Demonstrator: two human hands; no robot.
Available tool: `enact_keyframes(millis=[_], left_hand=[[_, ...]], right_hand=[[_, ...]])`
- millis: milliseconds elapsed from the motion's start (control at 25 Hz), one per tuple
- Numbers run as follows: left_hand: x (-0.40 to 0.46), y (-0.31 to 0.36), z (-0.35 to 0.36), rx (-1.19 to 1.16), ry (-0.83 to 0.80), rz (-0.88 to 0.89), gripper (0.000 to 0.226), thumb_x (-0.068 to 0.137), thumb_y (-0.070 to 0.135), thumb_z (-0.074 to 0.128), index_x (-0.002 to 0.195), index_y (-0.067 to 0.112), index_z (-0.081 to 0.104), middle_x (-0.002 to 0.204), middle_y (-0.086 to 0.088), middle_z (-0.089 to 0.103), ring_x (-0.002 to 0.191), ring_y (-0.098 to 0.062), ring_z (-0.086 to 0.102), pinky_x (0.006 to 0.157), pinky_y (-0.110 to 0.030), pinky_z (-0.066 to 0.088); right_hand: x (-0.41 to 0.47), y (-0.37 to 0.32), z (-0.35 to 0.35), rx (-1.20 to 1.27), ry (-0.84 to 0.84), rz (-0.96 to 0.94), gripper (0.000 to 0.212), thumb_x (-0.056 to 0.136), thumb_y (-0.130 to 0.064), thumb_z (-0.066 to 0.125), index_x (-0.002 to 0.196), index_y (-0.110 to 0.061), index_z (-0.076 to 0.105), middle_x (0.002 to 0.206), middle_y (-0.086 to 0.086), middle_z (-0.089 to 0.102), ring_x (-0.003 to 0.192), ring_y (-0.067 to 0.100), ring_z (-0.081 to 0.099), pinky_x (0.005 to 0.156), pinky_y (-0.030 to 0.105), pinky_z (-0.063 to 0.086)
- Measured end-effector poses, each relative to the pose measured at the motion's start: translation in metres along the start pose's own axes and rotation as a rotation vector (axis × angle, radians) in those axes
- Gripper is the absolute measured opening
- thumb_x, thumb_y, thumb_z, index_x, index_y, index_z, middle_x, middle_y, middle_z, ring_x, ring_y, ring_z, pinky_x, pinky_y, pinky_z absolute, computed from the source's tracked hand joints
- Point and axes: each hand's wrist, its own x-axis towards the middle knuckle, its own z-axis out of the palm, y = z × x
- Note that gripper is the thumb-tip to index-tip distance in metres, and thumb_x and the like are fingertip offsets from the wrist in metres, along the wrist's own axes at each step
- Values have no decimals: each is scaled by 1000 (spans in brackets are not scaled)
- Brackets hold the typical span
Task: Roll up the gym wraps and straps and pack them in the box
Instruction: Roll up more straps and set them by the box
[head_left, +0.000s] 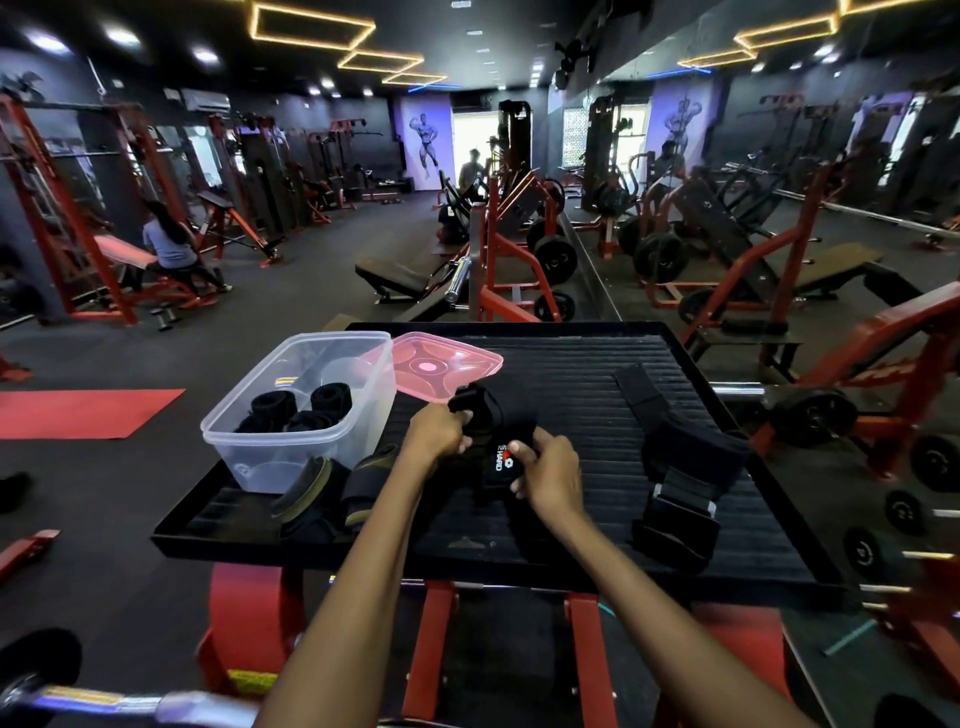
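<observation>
A black gym wrap (500, 435) with a white logo is held over the middle of the black ribbed platform (597, 540). My left hand (435, 431) grips its far, partly rolled end. My right hand (549, 475) pinches the near part by the logo. A clear plastic box (291, 457) stands at the platform's left and holds several rolled black wraps (298, 405). Its pink lid (441, 366) lies behind my hands. More black straps (680, 467) lie flat on the right. Two olive-trimmed wraps (332, 491) rest in front of the box.
The platform sits on a red metal frame (436, 649). A chrome barbell end (104, 699) pokes in at the lower left. Red and black gym machines, weight plates and benches fill the room behind. A person sits on a bench (169, 244) at the far left.
</observation>
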Motion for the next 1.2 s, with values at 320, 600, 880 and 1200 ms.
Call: enact_keyframes(millis=[320, 600, 880, 1200], left_hand=[[-1, 4, -12, 11, -81, -20, 21, 93, 14, 51, 89, -5, 60, 61, -13, 66, 43, -17, 60, 64, -33, 54], [-9, 8, 0, 404, -104, 196, 29, 86, 5, 56, 114, -1, 60, 119, -18, 63, 111, -32, 59, 84, -29, 42], [-26, 4, 28, -836, -97, -78, 16, 93, 31, 44, 89, 21, 56, 78, 2, 68, 77, -15, 58, 71, -28, 46], [-20, -11, 42, -938, -64, 12, 50, 73, 30, 73, 116, 8, 59, 104, -11, 70, 92, -23, 67, 82, -42, 53]], right_hand=[[-12, -25, 11, 795, -84, 215, 31, 92, 8, 41, 69, -9, 52, 69, 10, 64, 65, 19, 63, 65, 26, 55], [-12, -43, -9, 1279, -232, 451, 32, 94, -40, 47, 98, -13, 63, 83, 8, 73, 80, 21, 68, 66, 31, 58], [-4, -44, -16, 1197, -232, 571, 15, 89, -31, 59, 92, -16, 62, 84, 6, 68, 80, 16, 61, 73, 27, 50], [0, -19, -37, 946, -401, 778, 84, 91, -65, 28, 132, 8, 36, 127, 30, 47, 121, 43, 50, 95, 45, 44]])
